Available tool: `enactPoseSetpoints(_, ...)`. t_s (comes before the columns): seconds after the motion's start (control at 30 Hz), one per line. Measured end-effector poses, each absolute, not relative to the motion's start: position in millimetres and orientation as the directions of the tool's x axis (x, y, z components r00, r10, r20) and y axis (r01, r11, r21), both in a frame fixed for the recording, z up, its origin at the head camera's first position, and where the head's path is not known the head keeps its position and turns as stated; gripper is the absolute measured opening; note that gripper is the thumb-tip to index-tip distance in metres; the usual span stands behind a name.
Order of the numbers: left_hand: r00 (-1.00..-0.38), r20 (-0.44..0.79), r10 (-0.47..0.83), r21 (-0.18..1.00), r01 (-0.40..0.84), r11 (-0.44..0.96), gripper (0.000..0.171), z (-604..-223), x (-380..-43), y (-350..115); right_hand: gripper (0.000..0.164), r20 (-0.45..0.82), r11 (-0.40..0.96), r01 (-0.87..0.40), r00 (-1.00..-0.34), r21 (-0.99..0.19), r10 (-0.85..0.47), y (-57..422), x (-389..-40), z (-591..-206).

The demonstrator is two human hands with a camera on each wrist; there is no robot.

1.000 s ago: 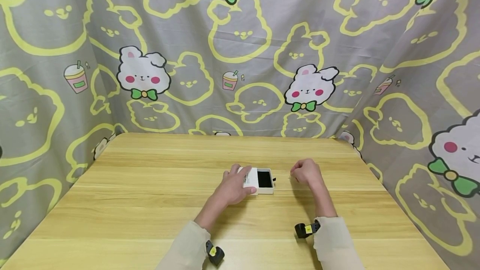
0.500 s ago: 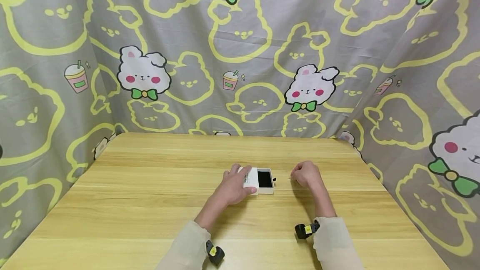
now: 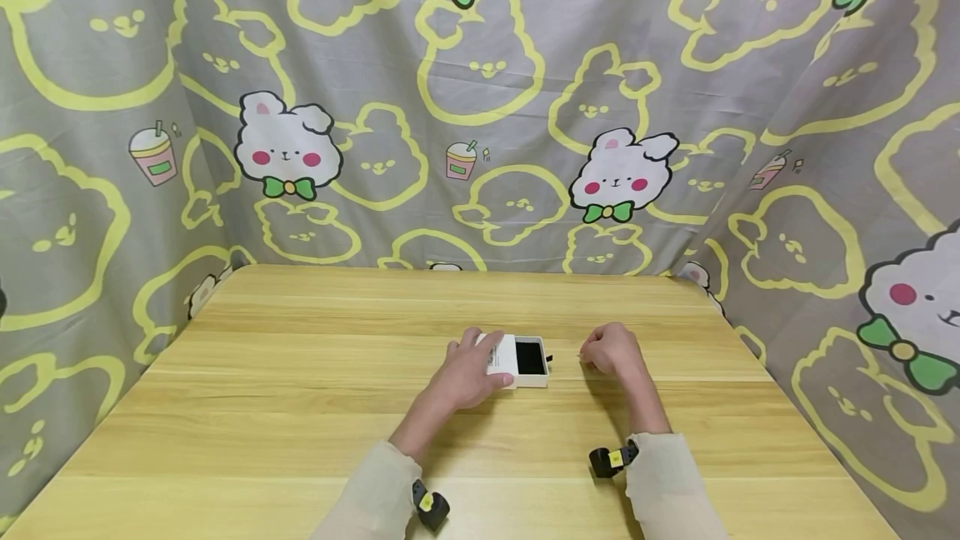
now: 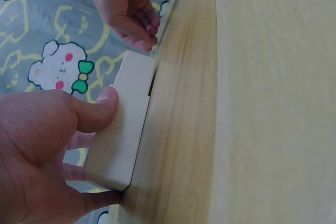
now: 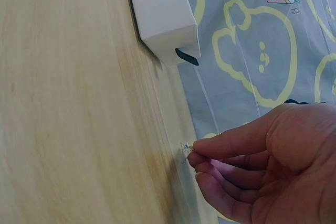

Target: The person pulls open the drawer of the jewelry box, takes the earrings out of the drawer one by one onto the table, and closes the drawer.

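Observation:
My left hand (image 3: 467, 369) grips the sleeve of a small white drawer box (image 3: 504, 357), thumb on the near side and fingers over the top and far side. Its inner tray (image 3: 543, 382) is slid partly out to the right, showing a black lining and a short black pull tab (image 3: 550, 358). To the right of the box, my right hand (image 3: 613, 348) pinches a tiny silvery, star-shaped piece (image 5: 186, 147) with a bluish glint between thumb and forefinger. In the right wrist view it sticks out past the fingertips, close over the table; its exact kind is too small to tell.
The box rests on a light wood-grain table (image 3: 300, 423). Grey curtains (image 3: 360, 65) with yellow outlines and white rabbits hang behind and along both sides. Each wrist carries a black camera, the left wrist camera (image 3: 431, 509) and the right wrist camera (image 3: 606, 462).
My right hand has sunk very slightly, and the tiny silvery piece shows a little more beyond its fingertips. My left hand and the box have not moved.

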State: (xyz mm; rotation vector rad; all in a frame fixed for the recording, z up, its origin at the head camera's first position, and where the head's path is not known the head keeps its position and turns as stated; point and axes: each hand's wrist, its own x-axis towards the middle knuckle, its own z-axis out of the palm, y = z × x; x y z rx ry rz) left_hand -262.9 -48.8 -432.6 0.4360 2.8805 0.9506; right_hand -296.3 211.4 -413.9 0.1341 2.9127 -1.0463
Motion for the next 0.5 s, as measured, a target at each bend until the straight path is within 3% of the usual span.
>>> enactPoseSetpoints(0.5,-0.955,0.026,0.297,0.581,0.256,0.773,0.074,-431.0,-262.9,-48.5,0.004,-0.058,0.773,0.094,-0.996,-0.628,0.074,212.2,-297.9,-415.3)
